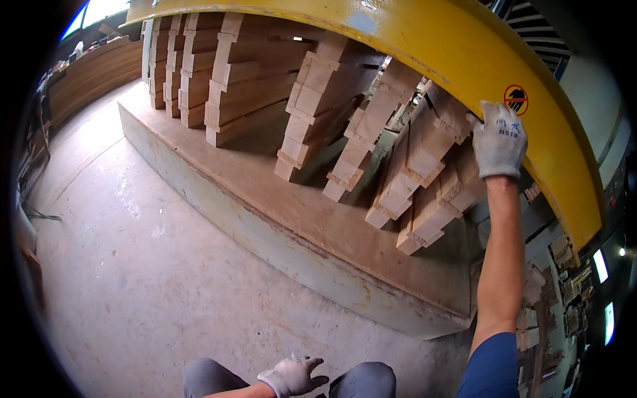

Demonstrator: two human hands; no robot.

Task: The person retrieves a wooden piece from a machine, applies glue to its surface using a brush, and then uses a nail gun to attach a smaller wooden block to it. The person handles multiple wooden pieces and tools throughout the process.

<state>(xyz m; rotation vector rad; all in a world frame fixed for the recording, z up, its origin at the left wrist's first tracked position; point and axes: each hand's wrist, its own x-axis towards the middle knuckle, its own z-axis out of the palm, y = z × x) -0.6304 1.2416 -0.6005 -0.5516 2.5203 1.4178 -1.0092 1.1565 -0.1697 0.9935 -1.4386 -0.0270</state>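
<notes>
Fingers parted and loosely open, the gloved left hand (296, 376) sits low between two grey-trousered knees (363, 381), above the pale floor (199, 265) and well apart from the wood. Past the floor stretches a low platform (298, 232) with a brown top and a worn, greyish side. Along that platform stands a row of wooden stacks (302, 109), their stepped ends facing the person; those toward the right look tilted, partly from the bend of the lens.

Reaching up from a blue sleeve (492, 368), the gloved right hand (501, 140) is at the lower edge of a curved yellow beam (424, 40), its fingers bent against the metal; whether they clasp the edge or only press on it, I cannot tell. Just right of those fingers is a round red-ringed sticker (516, 99). The nearest wooden stacks lie just left of this hand, and the beam passes over the row. Farther off, a long wooden panel (93, 79) stands at the left.
</notes>
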